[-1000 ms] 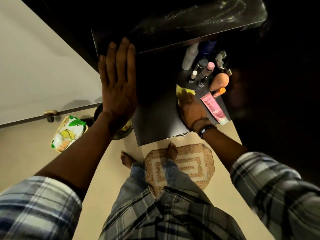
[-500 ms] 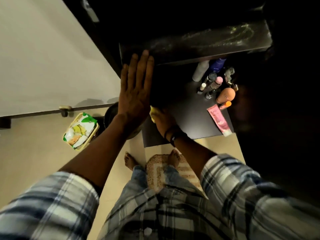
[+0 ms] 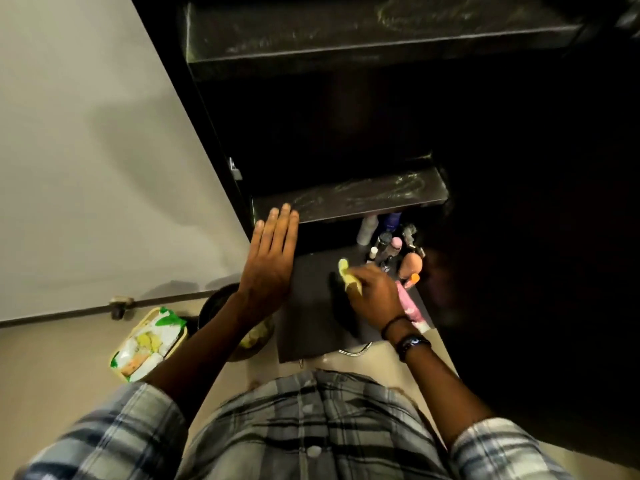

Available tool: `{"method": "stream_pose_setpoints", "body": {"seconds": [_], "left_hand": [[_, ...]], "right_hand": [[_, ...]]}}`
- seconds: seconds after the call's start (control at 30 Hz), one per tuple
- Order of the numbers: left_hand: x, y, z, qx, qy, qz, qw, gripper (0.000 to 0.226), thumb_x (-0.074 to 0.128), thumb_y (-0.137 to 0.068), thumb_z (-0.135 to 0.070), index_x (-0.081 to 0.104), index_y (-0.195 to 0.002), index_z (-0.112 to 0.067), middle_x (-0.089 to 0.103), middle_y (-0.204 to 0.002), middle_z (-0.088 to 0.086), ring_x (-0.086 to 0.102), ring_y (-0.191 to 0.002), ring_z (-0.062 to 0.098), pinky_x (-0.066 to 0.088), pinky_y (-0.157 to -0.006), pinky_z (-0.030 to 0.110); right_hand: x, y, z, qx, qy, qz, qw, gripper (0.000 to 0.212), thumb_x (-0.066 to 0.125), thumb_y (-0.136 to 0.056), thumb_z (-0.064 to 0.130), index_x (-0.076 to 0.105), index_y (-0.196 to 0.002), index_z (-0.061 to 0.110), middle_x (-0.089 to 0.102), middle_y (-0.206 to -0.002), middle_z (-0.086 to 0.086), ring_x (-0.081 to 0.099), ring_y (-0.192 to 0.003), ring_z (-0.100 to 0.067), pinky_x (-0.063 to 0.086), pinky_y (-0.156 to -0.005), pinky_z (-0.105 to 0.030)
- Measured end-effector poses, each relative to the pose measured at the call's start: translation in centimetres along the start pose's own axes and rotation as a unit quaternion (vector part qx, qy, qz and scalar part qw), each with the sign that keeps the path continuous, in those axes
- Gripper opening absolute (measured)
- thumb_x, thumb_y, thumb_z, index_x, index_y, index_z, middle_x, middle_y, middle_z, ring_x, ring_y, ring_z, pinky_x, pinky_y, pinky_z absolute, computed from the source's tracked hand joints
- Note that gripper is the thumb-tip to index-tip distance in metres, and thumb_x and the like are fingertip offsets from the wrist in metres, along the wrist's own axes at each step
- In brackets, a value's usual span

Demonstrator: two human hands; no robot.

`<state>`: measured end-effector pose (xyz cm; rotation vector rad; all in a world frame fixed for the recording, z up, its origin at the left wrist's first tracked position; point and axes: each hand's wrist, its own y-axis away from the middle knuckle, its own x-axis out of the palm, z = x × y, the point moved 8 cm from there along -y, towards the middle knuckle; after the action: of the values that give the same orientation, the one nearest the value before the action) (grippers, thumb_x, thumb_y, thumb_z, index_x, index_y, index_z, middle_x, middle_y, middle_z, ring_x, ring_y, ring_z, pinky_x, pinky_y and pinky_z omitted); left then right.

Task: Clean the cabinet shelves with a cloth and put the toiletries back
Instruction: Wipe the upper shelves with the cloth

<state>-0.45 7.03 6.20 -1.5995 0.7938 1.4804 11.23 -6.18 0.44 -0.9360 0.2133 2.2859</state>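
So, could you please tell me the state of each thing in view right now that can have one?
Left hand: open, flat against the cabinet's edge.
Right hand: closed on the yellow cloth, pressing it onto the lowest shelf.
Middle shelf: bare, streaked with wipe marks.
Pink tube: lying flat on the lowest shelf.
White bottle: upright at the back.
Wipes packet: on the floor.

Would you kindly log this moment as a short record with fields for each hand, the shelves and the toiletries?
left hand: open, flat, fingers spread against the cabinet's left edge
right hand: closed on the yellow cloth, pressing it on the dark lower shelf
upper dark shelves: streaky smears visible
toiletries: cluster of small bottles standing at back right; pink tube lying beside the wrist
floor: green and white packet at left
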Motion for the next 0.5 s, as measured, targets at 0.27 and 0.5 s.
{"method": "stream_pose_setpoints", "body": {"seconds": [0.27, 0.5], "left_hand": [[-4.9, 0.0, 0.3, 0.1, -0.021, -0.019, 0.995, 0.088, 0.069, -0.069, -0.011, 0.027, -0.146, -0.006, 0.025, -0.152, 0.018, 0.017, -0.143, 0.033, 0.013, -0.118, 0.045], [-8.5, 0.3, 2.6, 0.102, -0.139, -0.08, 0.982, 0.04, 0.034, -0.091, -0.002, 0.05, -0.125, 0.012, 0.04, -0.136, 0.035, 0.03, -0.135, 0.044, 0.014, -0.117, 0.046]], "right_hand": [[-12.8, -7.1, 4.8, -0.034, 0.071, -0.245, 0.966, 0.019, 0.057, -0.086, 0.013, 0.068, -0.101, 0.011, 0.058, -0.106, -0.004, 0.056, -0.092, -0.01, 0.041, -0.077, -0.009], [-6.5, -9.6, 6.3, -0.021, 0.249, -0.119, 0.961, 0.034, 0.05, -0.089, 0.018, 0.06, -0.116, 0.001, 0.061, -0.117, -0.015, 0.058, -0.108, -0.033, 0.038, -0.101, -0.033]]}}
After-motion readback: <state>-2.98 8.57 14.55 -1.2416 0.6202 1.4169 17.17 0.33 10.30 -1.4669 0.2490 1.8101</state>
